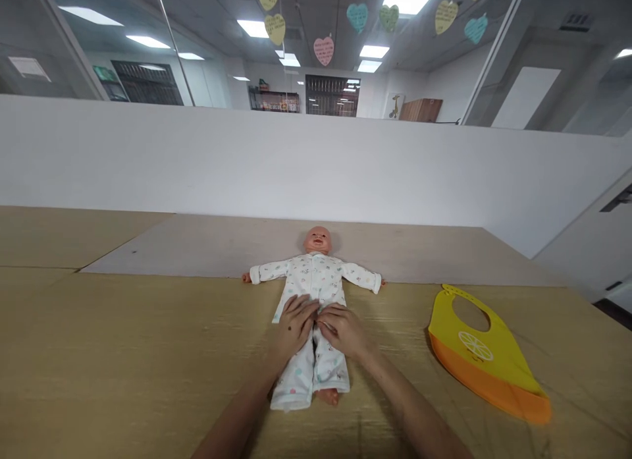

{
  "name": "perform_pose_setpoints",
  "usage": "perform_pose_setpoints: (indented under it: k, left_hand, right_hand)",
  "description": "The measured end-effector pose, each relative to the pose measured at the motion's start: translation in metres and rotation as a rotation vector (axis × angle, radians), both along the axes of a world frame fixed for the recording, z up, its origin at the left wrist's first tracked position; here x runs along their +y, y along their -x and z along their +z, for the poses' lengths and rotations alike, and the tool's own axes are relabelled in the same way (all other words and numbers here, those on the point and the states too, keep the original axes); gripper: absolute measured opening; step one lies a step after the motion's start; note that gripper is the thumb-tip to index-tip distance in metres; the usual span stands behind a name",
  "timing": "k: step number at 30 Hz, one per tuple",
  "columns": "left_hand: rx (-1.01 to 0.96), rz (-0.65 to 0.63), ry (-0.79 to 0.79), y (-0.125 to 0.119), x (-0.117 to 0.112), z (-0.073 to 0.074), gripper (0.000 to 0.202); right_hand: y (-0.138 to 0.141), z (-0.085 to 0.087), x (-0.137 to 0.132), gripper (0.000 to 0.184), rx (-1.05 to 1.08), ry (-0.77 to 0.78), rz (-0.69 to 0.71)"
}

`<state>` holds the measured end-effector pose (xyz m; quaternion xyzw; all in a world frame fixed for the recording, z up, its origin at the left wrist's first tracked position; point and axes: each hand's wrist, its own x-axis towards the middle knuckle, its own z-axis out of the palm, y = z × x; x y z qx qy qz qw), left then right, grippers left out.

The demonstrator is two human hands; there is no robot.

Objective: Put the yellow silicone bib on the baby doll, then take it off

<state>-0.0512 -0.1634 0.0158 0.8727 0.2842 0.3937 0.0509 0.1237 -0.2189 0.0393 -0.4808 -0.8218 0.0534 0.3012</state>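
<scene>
A baby doll (317, 240) lies on its back on the table, head away from me and arms spread out. It wears a white patterned long-sleeved shirt (311, 274) and matching trousers (332, 367). My left hand (296, 324) and my right hand (343, 328) meet at the shirt's lower front, over the doll's waist. The fingers of both are bent and pinched together on the shirt cloth, and the fingertips partly hide what they grip. One bare foot (328, 396) shows below a trouser leg.
A yellow bib (498, 334) with an orange pocket lies on the table to the right. The wooden tabletop (148, 353) meets a grey board (419, 251) and a white wall (296, 162) behind the doll. Heart-shaped notes (324, 51) hang on the glass above.
</scene>
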Motion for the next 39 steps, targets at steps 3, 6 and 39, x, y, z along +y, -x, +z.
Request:
perform_pose_setpoints:
  k: [3, 6, 39]
  left_hand:
    - [-0.144, -0.046, 0.058, -0.001, -0.007, -0.007, 0.03]
    - [-0.267, 0.001, 0.146, 0.005, -0.012, -0.012, 0.028]
    - [0.194, 0.595, -0.142, 0.079, 0.122, -0.042, 0.029]
  right_hand:
    - [-0.011, 0.002, 0.002, 0.022, 0.138, 0.045, -0.09]
    - [-0.03, -0.007, 0.008, 0.024, 0.231, 0.057, -0.229]
    - [-0.163, -0.082, 0.073, 0.035, -0.254, -0.284, -0.783]
